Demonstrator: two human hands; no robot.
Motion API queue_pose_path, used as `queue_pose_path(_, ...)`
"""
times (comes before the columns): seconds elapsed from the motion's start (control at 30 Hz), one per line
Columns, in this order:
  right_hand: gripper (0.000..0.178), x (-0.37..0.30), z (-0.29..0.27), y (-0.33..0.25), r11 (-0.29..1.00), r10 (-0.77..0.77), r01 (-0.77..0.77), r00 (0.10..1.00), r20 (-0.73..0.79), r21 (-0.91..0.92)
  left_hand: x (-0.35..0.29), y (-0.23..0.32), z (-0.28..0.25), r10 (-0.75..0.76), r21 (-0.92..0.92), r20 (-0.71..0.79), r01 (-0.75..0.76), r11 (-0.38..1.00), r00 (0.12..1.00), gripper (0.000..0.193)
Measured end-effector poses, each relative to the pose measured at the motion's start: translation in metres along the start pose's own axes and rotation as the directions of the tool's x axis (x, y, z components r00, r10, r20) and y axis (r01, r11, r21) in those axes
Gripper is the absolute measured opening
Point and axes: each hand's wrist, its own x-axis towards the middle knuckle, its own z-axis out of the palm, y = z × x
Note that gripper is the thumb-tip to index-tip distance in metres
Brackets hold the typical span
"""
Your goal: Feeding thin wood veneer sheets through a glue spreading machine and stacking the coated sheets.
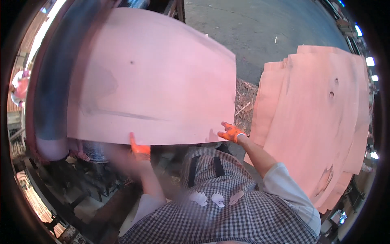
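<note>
A wide, thin sheet of pinkish wood veneer [170, 89] lies in front of me, with a small knot and grey streaks on its face. At its near edge, left of my body, is my left hand [140, 151] in an orange glove. Its thumb rests over the top of the edge, and the other fingers are hidden underneath, closed on the sheet. My right hand [232, 133], also in an orange glove, is at the near right corner with its fingers spread apart. It is over or touching the sheet there; I cannot tell which.
Along the sheet's left side runs a large dark roller [55, 89]. To my right stands a stack of veneer sheets [313, 118] with uneven edges. Wood scraps [245, 101] litter the ground between. Dark machine parts [85, 179] are at lower left. Another person [19, 87] appears at the far left.
</note>
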Motion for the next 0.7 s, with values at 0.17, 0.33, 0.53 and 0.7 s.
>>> queue_pose_path(0.17,0.100,0.002,0.019,0.015,0.987,-0.087,0.070,0.989,-0.116,-0.144,-0.017,-0.098,0.048,0.223,0.684,0.507,-0.546,0.483,0.832,0.036)
queue_pose_path(0.33,0.077,0.023,0.024,0.045,0.905,0.286,-0.144,0.903,-0.320,0.401,-0.094,-0.212,0.285,-0.124,0.887,0.313,-0.243,0.394,0.942,0.029)
queue_pose_path(0.53,0.049,0.075,0.083,0.165,0.859,0.347,0.110,0.593,-0.727,0.500,-0.260,-0.383,0.398,-0.393,0.367,0.852,-0.930,-0.022,0.345,0.045)
queue_pose_path(0.7,0.040,-0.084,0.056,0.267,0.861,0.123,0.331,0.601,-0.790,0.386,-0.357,-0.432,0.391,-0.707,0.396,0.704,-0.786,0.474,-0.071,0.061)
